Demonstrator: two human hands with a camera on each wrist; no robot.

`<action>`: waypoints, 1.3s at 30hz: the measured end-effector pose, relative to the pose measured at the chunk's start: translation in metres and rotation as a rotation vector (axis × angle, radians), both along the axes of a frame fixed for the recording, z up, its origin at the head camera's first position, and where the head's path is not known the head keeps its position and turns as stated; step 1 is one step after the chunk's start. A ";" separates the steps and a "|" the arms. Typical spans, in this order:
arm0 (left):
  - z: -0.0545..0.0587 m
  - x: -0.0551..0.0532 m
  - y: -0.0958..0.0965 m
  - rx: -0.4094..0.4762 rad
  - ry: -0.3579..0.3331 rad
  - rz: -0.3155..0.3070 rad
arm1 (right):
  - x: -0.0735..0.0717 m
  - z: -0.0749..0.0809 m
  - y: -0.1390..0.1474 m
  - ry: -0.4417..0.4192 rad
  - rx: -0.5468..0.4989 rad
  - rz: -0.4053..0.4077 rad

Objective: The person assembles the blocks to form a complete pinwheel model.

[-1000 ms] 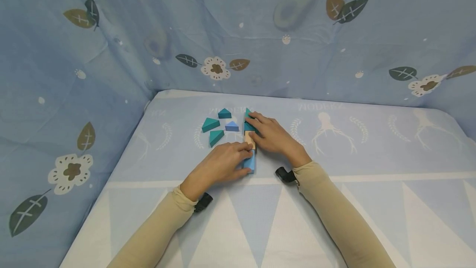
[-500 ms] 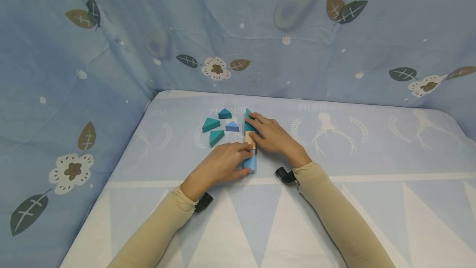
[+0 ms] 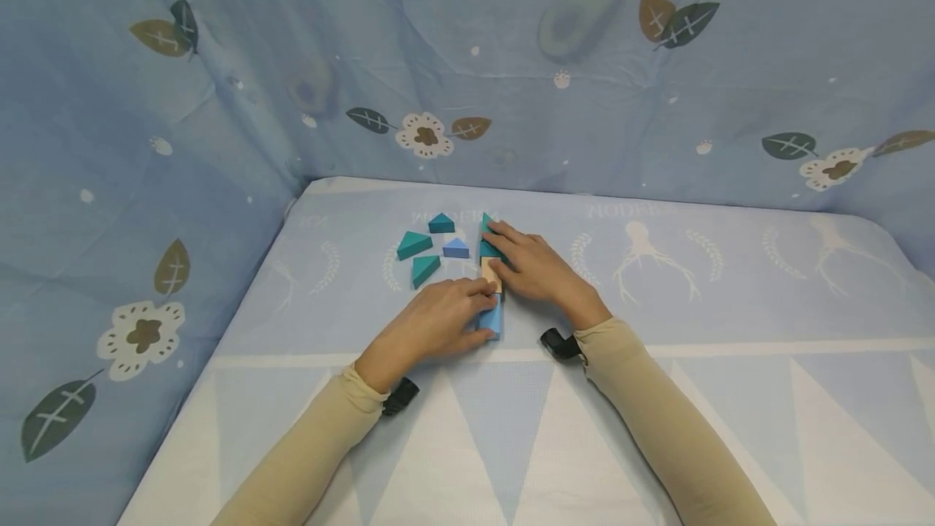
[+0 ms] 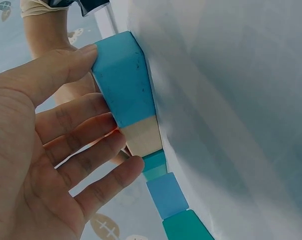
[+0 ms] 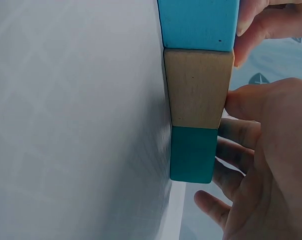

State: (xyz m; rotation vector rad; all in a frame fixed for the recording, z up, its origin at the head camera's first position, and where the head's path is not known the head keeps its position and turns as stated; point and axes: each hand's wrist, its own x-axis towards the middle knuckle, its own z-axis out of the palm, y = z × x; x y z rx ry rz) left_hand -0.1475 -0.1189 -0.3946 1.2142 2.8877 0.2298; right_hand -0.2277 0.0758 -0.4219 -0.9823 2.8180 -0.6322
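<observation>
- A row of small blocks lies near the centre of the frame on the pale, patterned surface, its long axis running from top to bottom of the head view, with the left hand meeting it from the left and the right hand from the right
- From its lower end upward come a blue block, a wooden block, a teal block and a green block, this last partly under the right hand's fingers; in the right wrist view the first three meet end to end
- The left hand is nearer the lower end: the row lies right of its grip, thumb touching the blue block, fingers loosely spread along one side rather than pinching
- The right hand is nearer the upper end: the row lies left of its grip, thumb against the wooden block, other fingers spread beside the teal block; whether every fingertip touches is hidden
- Left of the row's upper half lie four loose pieces: a dark teal triangle topmost, an upper green triangle leftmost, a blue triangle nearest the row, and a lower green triangle just above the left hand, the nearer of the two
</observation>
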 end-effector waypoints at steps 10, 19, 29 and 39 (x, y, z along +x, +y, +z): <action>0.000 -0.002 0.001 0.021 -0.015 -0.002 | 0.000 0.000 0.000 0.008 0.003 -0.001; 0.000 -0.002 0.000 -0.003 0.004 -0.011 | 0.000 0.000 0.001 0.021 -0.012 0.005; 0.005 -0.004 -0.004 0.025 -0.012 -0.020 | 0.006 0.003 0.003 0.054 0.003 -0.002; 0.022 -0.048 -0.029 0.100 -0.043 0.158 | 0.042 0.009 0.005 0.173 0.033 0.006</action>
